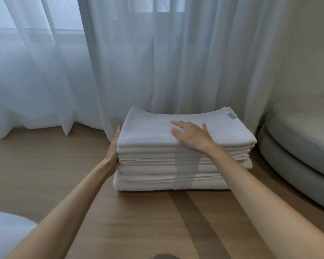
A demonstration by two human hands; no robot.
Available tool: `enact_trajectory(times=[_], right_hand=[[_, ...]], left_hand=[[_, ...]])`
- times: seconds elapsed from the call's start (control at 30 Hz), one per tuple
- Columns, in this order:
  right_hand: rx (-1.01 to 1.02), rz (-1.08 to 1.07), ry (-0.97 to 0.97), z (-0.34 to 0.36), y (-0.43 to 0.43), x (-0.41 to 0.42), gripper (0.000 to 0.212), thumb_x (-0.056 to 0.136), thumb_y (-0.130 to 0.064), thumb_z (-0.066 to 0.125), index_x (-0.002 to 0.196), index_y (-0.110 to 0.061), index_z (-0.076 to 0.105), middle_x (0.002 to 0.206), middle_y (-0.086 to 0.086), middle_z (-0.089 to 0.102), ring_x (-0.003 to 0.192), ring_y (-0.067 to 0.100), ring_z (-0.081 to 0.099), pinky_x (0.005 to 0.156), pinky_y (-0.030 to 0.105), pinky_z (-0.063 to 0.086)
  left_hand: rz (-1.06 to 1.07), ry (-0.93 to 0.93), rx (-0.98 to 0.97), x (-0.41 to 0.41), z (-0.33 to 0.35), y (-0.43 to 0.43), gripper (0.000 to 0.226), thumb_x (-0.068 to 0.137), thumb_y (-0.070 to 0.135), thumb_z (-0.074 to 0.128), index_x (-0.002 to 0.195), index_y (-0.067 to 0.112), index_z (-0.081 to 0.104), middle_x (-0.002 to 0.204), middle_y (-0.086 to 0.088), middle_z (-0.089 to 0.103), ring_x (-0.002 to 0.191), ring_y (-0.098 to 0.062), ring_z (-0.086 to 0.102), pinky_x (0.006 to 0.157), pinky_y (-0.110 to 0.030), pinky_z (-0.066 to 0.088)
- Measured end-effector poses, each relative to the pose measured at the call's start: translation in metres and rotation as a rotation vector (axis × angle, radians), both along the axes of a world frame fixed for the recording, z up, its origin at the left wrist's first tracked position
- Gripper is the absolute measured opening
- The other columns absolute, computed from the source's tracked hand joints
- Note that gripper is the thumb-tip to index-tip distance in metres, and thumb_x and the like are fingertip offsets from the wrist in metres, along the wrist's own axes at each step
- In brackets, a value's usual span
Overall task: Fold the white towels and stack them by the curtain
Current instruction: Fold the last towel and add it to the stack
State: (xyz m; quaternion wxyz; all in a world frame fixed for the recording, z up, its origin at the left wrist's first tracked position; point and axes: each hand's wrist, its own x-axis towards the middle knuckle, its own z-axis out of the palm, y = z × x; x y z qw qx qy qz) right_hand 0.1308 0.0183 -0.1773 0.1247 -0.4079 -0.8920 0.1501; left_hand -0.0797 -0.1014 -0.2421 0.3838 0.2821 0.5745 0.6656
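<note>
While the right hand (190, 136) lies flat with fingers spread on the top towel (148, 131), the left hand (114, 146) presses straight-fingered against the left side of the stack (157, 176); neither grips anything. The stack sits on the wooden floor (45, 174), the curtain (176, 62) hanging just beyond its far edge and a grey cushion (297, 146) near on the right.

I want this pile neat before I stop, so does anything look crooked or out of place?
Nothing spilled or damaged. The stack is only slightly uneven: on its right side the edges are staggered, the top towel overhanging those below. The left hand lies flat against its left side, the right hand flat on top.
</note>
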Motion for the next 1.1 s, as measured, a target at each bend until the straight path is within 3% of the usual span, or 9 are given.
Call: enact_trajectory(times=[0.17,0.27,0.33,0.4,0.63,0.77,0.87,0.97,1.1], right_hand=[[-0.109,0.156,-0.092,0.002,-0.009,-0.058,0.053,0.096,-0.059,0.026,0.147,-0.047,0.018,0.16,-0.004,0.01,0.148,0.021,0.004,0.111,0.059,-0.009],[-0.151,0.158,-0.081,0.004,-0.009,-0.083,0.054,0.097,-0.059,0.021,0.149,-0.045,0.011,0.161,-0.006,0.005,0.148,0.02,-0.001,0.109,0.061,-0.011],[-0.166,0.12,-0.077,0.0,-0.007,-0.09,0.054,0.099,-0.056,0.016,0.15,-0.042,0.007,0.161,-0.007,0.002,0.148,0.021,-0.003,0.109,0.06,-0.012],[-0.144,0.103,-0.127,-0.005,-0.001,-0.087,0.054,0.1,-0.051,0.011,0.151,-0.037,0.003,0.161,-0.006,-0.001,0.148,0.021,-0.003,0.111,0.057,-0.01],[-0.135,0.094,-0.137,-0.008,0.025,-0.097,0.054,0.101,-0.049,0.005,0.152,-0.033,-0.002,0.16,-0.01,-0.004,0.148,0.02,-0.005,0.112,0.058,-0.01],[-0.098,0.145,-0.272,-0.036,0.011,-0.119,0.051,0.098,-0.047,-0.002,0.15,-0.042,0.0,0.157,-0.022,-0.006,0.147,0.019,-0.01,0.104,0.064,-0.02],[-0.01,0.18,-0.294,-0.047,0.005,-0.127,0.053,0.098,-0.042,0.0,0.15,-0.042,0.005,0.158,-0.021,-0.001,0.147,0.021,-0.008,0.105,0.063,-0.02],[-0.016,0.197,-0.239,-0.041,0.0,-0.125,0.052,0.1,-0.036,0.003,0.152,-0.033,0.004,0.159,-0.018,0.001,0.148,0.018,-0.004,0.114,0.052,-0.012],[-0.024,0.248,-0.197,-0.023,0.007,-0.101,0.05,0.103,-0.034,0.006,0.152,-0.03,0.002,0.16,-0.012,0.0,0.148,0.018,0.003,0.117,0.046,-0.002]], left_hand=[[-0.016,0.04,0.073,0.015,-0.007,0.006,0.044,0.099,0.055,0.029,0.102,0.032,0.067,0.096,0.009,0.074,0.089,-0.002,0.069,0.067,-0.013,0.052],[-0.036,0.084,0.072,0.038,-0.012,0.011,0.045,0.102,0.049,0.019,0.123,0.037,0.056,0.12,0.014,0.065,0.109,0.003,0.059,0.092,-0.017,0.044],[-0.071,0.129,0.065,0.049,-0.014,0.016,0.052,0.102,0.049,0.014,0.148,0.031,0.029,0.148,0.009,0.039,0.133,-0.003,0.038,0.113,-0.028,0.03],[-0.094,0.137,0.045,0.049,-0.009,0.023,0.059,0.099,0.054,0.012,0.152,0.028,0.017,0.156,0.005,0.026,0.141,-0.009,0.027,0.119,-0.036,0.02],[0.014,-0.071,-0.016,0.041,0.009,0.054,0.072,0.095,0.064,0.013,0.151,0.021,0.022,0.159,-0.007,0.016,0.146,-0.022,0.018,0.119,-0.041,0.019],[0.0,-0.183,0.049,0.046,0.001,0.057,0.059,0.1,0.053,0.022,0.143,0.016,0.038,0.149,-0.004,0.038,0.136,-0.018,0.037,0.115,-0.035,0.027],[-0.011,-0.297,0.095,0.045,-0.011,0.05,0.055,0.102,0.046,0.021,0.145,0.013,0.034,0.148,-0.008,0.04,0.132,-0.02,0.042,0.106,-0.029,0.033],[0.027,-0.12,0.044,0.052,-0.008,0.041,0.056,0.102,0.048,0.023,0.147,0.017,0.032,0.15,-0.003,0.038,0.137,-0.021,0.038,0.113,-0.035,0.03],[0.053,-0.072,0.022,0.06,-0.016,0.031,0.06,0.099,0.056,0.016,0.148,0.026,0.031,0.149,0.001,0.04,0.137,-0.014,0.037,0.115,-0.033,0.029]])
